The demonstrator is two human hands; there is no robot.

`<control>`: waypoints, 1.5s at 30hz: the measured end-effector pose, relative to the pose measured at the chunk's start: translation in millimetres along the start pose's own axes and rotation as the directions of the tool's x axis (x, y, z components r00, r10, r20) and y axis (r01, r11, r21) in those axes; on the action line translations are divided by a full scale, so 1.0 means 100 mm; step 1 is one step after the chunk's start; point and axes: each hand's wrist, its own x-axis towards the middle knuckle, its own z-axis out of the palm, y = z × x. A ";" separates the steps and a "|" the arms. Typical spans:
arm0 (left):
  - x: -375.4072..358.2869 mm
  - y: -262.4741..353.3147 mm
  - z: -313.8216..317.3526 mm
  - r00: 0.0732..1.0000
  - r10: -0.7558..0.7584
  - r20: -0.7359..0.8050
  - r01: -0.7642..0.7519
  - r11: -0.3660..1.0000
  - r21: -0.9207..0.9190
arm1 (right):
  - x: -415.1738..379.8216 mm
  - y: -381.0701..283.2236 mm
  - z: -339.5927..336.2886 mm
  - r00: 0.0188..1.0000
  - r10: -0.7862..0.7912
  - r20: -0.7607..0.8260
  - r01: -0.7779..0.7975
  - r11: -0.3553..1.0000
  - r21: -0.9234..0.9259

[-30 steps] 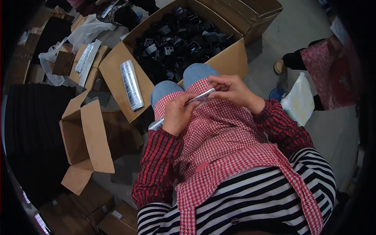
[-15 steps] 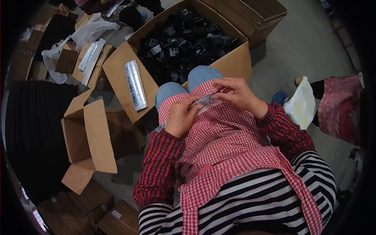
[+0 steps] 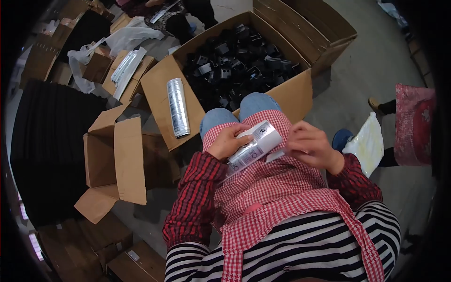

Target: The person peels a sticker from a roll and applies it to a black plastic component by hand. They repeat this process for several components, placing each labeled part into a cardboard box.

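My left hand (image 3: 230, 142) is closed on a strip of silver printed labels (image 3: 246, 154), thumb on top, held above my lap. The strip's upper end curls over, showing a round dark mark. To the right, my right hand (image 3: 310, 144) is raised with its fingers pinched together and slightly blurred. A narrow white piece (image 3: 275, 156) shows between the strip and those fingers; whether they grip it, I cannot make out. Another roll of silver labels (image 3: 178, 108) lies on a flap of the large carton (image 3: 293, 96) in front of my knees.
Black metal brackets (image 3: 235, 66) fill the large carton. An open cardboard box (image 3: 101, 160) stands at left beside stacked black material (image 3: 51, 150). More silver strips (image 3: 128, 68) lie on a box at the back left. A person in a red apron (image 3: 413, 124) is at right, near a white plastic bag (image 3: 364, 145).
My hands have drawn apart. The label strip now shows spread out in my left hand, and my right hand has moved right and down off it. The view has shifted slightly.
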 end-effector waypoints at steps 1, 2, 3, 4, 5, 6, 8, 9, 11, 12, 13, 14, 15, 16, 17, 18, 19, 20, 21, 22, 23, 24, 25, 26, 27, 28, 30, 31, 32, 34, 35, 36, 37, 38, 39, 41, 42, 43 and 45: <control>0.06 -0.09 0.00 0.999 0.035 -0.042 -0.031 0.994 0.104 | 0.00 -0.14 -0.13 0.999 -0.022 0.033 0.021 1.000 0.015; 0.07 -0.12 0.03 0.995 0.069 -0.073 -0.055 0.981 0.185 | 0.00 -0.22 -0.21 0.997 -0.046 0.069 0.044 0.999 0.031; 0.11 -0.17 0.06 0.985 0.158 -0.073 -0.131 0.949 0.285 | 0.04 -0.25 -0.24 0.993 -0.083 0.086 0.079 0.996 0.048; 0.09 -0.15 0.11 0.977 0.208 -0.053 -0.180 0.928 0.325 | 0.10 -0.26 -0.24 0.992 -0.118 -0.041 0.124 0.968 0.219; 0.05 -0.14 0.16 0.973 0.205 -0.103 -0.163 0.932 0.323 | 0.15 -0.26 -0.22 0.979 -0.122 -0.162 0.176 0.906 0.385; 0.00 -0.11 0.21 0.918 0.358 -0.169 -0.245 0.849 0.469 | 0.17 -0.23 -0.19 0.979 -0.152 -0.136 0.196 0.889 0.414; -0.18 -0.06 0.14 0.771 0.582 -0.259 -0.316 0.702 0.638 | 0.22 -0.15 -0.11 0.999 -0.036 -0.023 0.040 0.986 0.159; -0.32 0.00 0.02 0.703 0.627 -0.334 -0.356 0.718 0.598 | 0.24 -0.11 -0.03 0.998 -0.068 0.002 0.066 0.980 0.186; -0.72 0.07 -0.28 0.572 0.647 -0.504 -0.360 0.750 0.554 | 0.22 -0.01 0.14 1.000 0.006 0.021 -0.010 0.977 0.213; -0.93 -0.04 -0.44 0.488 0.548 -0.679 -0.358 0.835 0.418 | 0.23 0.03 0.19 0.999 -0.011 0.038 0.003 0.975 0.222; -1.13 -0.21 -0.60 0.401 0.417 -0.815 -0.378 0.886 0.268 | 0.23 0.06 0.23 1.000 0.018 0.019 -0.022 0.967 0.253; -1.36 -0.38 -0.76 0.233 0.425 -0.875 -0.276 0.891 0.360 | 0.23 0.08 0.27 0.998 0.055 -0.007 -0.051 0.959 0.278; -1.65 -0.45 -0.84 0.205 0.296 -0.933 -0.305 0.925 0.226 | 0.27 0.10 0.31 0.998 0.061 -0.012 -0.056 0.961 0.272; -1.86 -0.65 -0.95 0.097 0.340 -0.936 -0.236 0.921 0.310 | 0.32 0.12 0.33 1.000 0.029 0.012 -0.031 0.966 0.256; -2.04 -0.75 -1.00 0.063 0.293 -0.954 -0.288 0.921 0.263 | 0.36 0.12 0.30 1.000 0.012 0.029 -0.018 0.974 0.225; -2.09 -0.84 -0.99 0.048 0.236 -0.971 -0.343 0.916 0.206 | 0.44 0.07 0.26 0.997 0.026 0.078 -0.040 0.982 0.186; -2.09 -0.79 -0.89 0.117 0.214 -0.970 -0.406 0.901 0.150 | 0.49 0.08 0.28 0.999 -0.002 0.048 -0.008 0.981 0.192; -2.07 -0.63 -0.82 0.176 0.194 -0.965 -0.462 0.882 0.093 | 0.53 0.16 0.31 0.999 -0.042 0.022 0.037 0.979 0.199; -1.96 -0.47 -0.76 0.263 0.170 -0.950 -0.446 0.894 0.036 | 0.56 0.21 0.32 1.000 -0.009 0.004 0.008 0.986 0.169; -1.81 -0.40 -0.76 0.297 0.175 -0.939 -0.451 0.892 0.023 | 0.61 0.26 0.33 1.000 -0.023 -0.008 0.024 0.979 0.201; -1.60 -0.32 -0.79 0.445 0.221 -0.868 -0.430 0.903 0.009 | 0.63 0.30 0.36 0.999 -0.044 -0.014 0.046 0.971 0.237; -1.40 -0.22 -0.82 0.576 0.258 -0.776 -0.408 0.913 0.000 | 0.63 0.34 0.43 0.999 -0.028 -0.016 0.031 0.974 0.222; -1.15 -0.08 -0.85 0.661 0.261 -0.704 -0.357 0.934 0.011 | 0.63 0.40 0.50 0.998 0.054 -0.044 -0.039 0.954 0.296; -0.84 -0.06 -0.91 0.728 0.277 -0.628 -0.342 0.940 0.018 | 0.61 0.49 0.56 0.988 0.139 -0.065 -0.105 0.922 0.373; -0.49 -0.09 -0.98 0.789 0.287 -0.544 -0.324 0.946 0.030 | 0.54 0.63 0.65 0.978 0.183 -0.095 -0.132 0.910 0.392; -0.15 -0.10 -1.02 0.842 0.262 -0.471 -0.275 0.960 0.043 | 0.46 0.72 0.73 0.975 0.197 -0.100 -0.143 0.908 0.393; 0.52 -0.16 -1.03 0.915 0.203 -0.349 -0.132 0.967 0.217 | 0.31 0.82 0.86 0.920 0.364 -0.145 -0.267 0.852 0.450; 0.83 -0.20 -1.00 0.939 0.167 -0.301 -0.047 0.928 0.370 | 0.28 0.86 0.88 0.910 0.387 -0.149 -0.284 0.845 0.454; 1.06 -0.21 -0.96 0.948 0.152 -0.281 -0.042 0.931 0.362 | 0.24 0.88 0.90 0.900 0.415 -0.131 -0.309 0.820 0.482; 1.51 -0.20 -0.92 0.988 0.092 -0.121 0.000 0.797 0.604 | 0.24 0.90 0.89 0.891 0.439 -0.116 -0.312 0.778 0.545; 1.72 -0.21 -0.88 0.991 0.085 -0.103 -0.006 0.799 0.601 | 0.22 0.94 0.90 0.882 0.455 -0.120 -0.325 0.774 0.544; 1.91 -0.24 -0.84 0.984 0.132 -0.122 -0.029 0.785 0.619 | 0.20 0.98 0.90 0.899 0.422 -0.120 -0.298 0.788 0.538; 2.10 -0.27 -0.81 0.973 0.182 -0.143 -0.051 0.770 0.637 | 0.19 1.02 0.90 0.916 0.383 -0.117 -0.268 0.803 0.532; 2.28 -0.31 -0.77 0.975 0.177 -0.134 -0.054 0.772 0.633 | 0.20 1.03 0.89 0.902 0.418 -0.106 -0.293 0.775 0.559; 2.41 -0.33 -0.72 0.960 0.179 -0.216 0.010 0.746 0.666 | 0.21 1.05 0.88 0.897 0.430 -0.104 -0.304 0.771 0.560; 2.61 -0.40 -0.67 0.941 0.175 -0.289 0.078 0.720 0.690 | 0.24 1.08 0.84 0.918 0.387 -0.085 -0.288 0.800 0.526; 2.65 -0.36 -0.66 0.946 0.073 -0.314 0.194 0.648 0.736 | 0.25 1.09 0.83 0.912 0.401 -0.084 -0.301 0.794 0.528; 2.70 -0.34 -0.64 0.937 -0.024 -0.348 0.301 0.558 0.773 | 0.27 1.10 0.81 0.908 0.410 -0.083 -0.309 0.791 0.529; 2.85 -0.47 -0.69 0.939 -0.044 -0.341 0.310 0.537 0.784 | 0.29 1.12 0.78 0.903 0.423 -0.072 -0.309 0.758 0.575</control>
